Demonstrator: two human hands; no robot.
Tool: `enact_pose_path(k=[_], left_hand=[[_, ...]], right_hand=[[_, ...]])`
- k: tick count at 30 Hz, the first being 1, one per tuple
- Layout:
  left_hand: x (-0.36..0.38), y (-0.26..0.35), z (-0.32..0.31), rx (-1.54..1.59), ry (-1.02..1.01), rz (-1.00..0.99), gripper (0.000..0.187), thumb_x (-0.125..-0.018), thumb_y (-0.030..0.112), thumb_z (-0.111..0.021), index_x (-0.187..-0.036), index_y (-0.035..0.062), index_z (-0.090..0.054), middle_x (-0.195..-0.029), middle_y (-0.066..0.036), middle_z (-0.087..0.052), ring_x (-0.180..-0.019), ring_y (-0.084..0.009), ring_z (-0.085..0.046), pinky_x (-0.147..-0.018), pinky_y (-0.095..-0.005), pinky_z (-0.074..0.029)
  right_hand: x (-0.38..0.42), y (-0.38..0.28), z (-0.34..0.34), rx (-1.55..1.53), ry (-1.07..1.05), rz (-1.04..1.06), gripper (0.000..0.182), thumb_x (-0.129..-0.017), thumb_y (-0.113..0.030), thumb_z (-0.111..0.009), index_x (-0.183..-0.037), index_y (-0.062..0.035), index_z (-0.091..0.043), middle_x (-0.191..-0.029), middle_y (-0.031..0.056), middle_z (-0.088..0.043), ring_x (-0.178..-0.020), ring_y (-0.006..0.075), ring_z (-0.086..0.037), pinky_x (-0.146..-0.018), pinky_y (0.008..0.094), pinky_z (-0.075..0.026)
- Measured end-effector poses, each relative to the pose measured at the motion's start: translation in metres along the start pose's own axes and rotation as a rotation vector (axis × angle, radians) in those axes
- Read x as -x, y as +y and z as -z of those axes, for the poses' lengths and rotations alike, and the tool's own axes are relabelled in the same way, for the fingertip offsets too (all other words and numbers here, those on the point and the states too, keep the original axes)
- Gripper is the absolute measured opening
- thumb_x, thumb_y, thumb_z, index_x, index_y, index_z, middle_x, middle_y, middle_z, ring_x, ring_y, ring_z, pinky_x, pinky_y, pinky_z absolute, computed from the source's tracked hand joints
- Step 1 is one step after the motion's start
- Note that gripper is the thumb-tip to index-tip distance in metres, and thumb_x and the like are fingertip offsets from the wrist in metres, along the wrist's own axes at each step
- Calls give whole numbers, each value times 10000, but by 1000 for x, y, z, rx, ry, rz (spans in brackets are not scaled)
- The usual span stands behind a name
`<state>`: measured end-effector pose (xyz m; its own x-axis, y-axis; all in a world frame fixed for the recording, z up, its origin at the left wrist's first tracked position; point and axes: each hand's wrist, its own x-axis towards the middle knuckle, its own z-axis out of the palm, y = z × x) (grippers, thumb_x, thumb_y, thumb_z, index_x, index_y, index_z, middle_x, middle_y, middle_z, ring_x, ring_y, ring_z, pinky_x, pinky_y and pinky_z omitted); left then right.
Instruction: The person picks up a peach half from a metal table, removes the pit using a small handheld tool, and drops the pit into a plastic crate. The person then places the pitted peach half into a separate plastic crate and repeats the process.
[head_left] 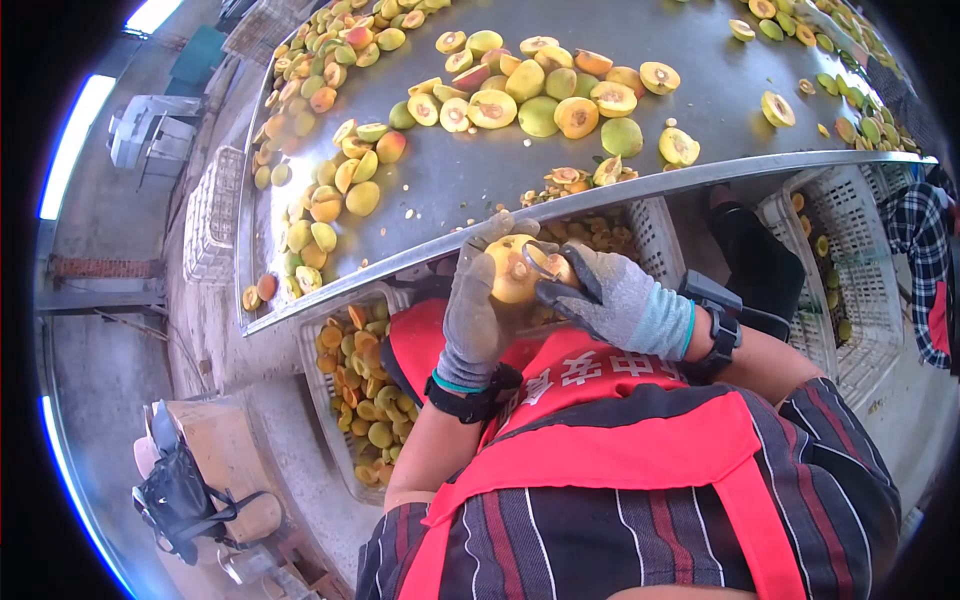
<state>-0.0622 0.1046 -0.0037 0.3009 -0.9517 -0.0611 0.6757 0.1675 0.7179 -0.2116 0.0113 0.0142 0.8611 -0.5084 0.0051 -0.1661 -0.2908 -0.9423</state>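
Observation:
A yellow peach half [513,270] sits in my left hand [472,310], its cut face and pit area turned up toward me. My left hand wears a grey glove, with fingers wrapped around the fruit. My gloved right hand [625,300] is closed at the peach's right side. From it a small curved metal blade [541,262] reaches over the cut face; its handle is hidden in the fingers. Both hands are just in front of the metal table's [420,200] near edge, above my red apron [600,450].
Piled peach halves [540,85] cover parts of the table, with pit scraps [570,178] near its edge. Below left stands a crate of peaches [365,390]; another white crate [655,240] holds scraps. Other people's sleeves [925,250] and crates [860,270] are at right.

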Motion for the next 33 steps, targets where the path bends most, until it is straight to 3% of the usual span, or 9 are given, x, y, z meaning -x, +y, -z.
enact_pose_path(k=[4, 7, 14, 17, 26, 28, 29, 31, 33], left_hand=[[1, -2, -3, -246, -58, -93, 448, -906, 275, -496, -1267, 29, -400, -1210, -149, -490, -1083, -245, -508, -923, -369, -430], [1, -5, -2, -378, -54, -189, 427, -909, 274, -494, -1242, 12, -436, -1184, -136, -512, -1079, -213, -501, -934, -342, -406], [0, -13, -1, -630, 14, -495, 356, -909, 272, -488, -1123, -10, -532, -1082, -123, -568, -1032, -195, -520, -935, -338, -394], [0, -10, -5, -626, 67, -486, 325, -903, 259, -490, -1052, -19, -565, -1039, -122, -586, -998, -196, -538, -915, -345, -415], [0, -2, -4, -341, 109, -291, 188, -872, 71, -478, -969, -40, -595, -989, -135, -617, -932, -238, -595, -861, -370, -464], [0, -2, -10, -286, 105, -312, 177, -862, 58, -485, -953, -39, -601, -973, -131, -621, -911, -228, -597, -845, -357, -467], [0, -2, -13, -234, 99, -328, 165, -852, 45, -492, -937, -39, -606, -958, -128, -626, -890, -218, -599, -830, -345, -471], [-1, 7, -16, -330, 134, -244, 159, -848, 45, -497, -921, -37, -612, -939, -124, -629, -865, -206, -599, -809, -330, -473], [-3, 10, -18, -423, 170, -161, 153, -843, 45, -503, -904, -36, -617, -921, -120, -633, -839, -194, -598, -787, -315, -475]], right_hand=[[-1, 2, 0, 118, -21, 3, 271, -850, -194, -584, -1002, 0, -472, -788, 208, -594, -777, 399, -587, -650, 397, -463], [0, 5, -7, 77, 35, 32, 358, -853, -324, -570, -985, -4, -481, -801, 245, -585, -761, 410, -579, -646, 459, -453], [3, -6, -12, -45, 16, -19, 365, -848, -307, -579, -986, 15, -476, -822, 252, -587, -799, 418, -576, -662, 445, -460], [-1, -9, -13, -93, -63, -154, 361, -845, -300, -582, -986, 15, -477, -827, 252, -591, -803, 418, -578, -668, 439, -466], [-7, -20, -3, 88, -95, 109, 286, -825, -185, -577, -1032, -14, -478, -816, 210, -590, -790, 413, -584, -676, 412, -481], [-10, -37, 8, -292, -438, -290, 322, -822, -193, -593, -1064, -13, -481, -857, 189, -608, -805, 353, -611, -716, 398, -479], [-9, -35, 7, -292, -439, -290, 322, -822, -193, -593, -1064, -13, -481, -857, 189, -608, -805, 353, -611, -716, 398, -479], [-6, -26, 1, -281, -372, -209, 307, -824, -196, -608, -1056, -27, -497, -810, 114, -612, -692, 211, -613, -637, 336, -489], [-1, -15, -7, -148, -266, -107, 298, -828, -223, -583, -1050, -34, -521, -877, 161, -603, -783, 284, -603, -709, 368, -482]])
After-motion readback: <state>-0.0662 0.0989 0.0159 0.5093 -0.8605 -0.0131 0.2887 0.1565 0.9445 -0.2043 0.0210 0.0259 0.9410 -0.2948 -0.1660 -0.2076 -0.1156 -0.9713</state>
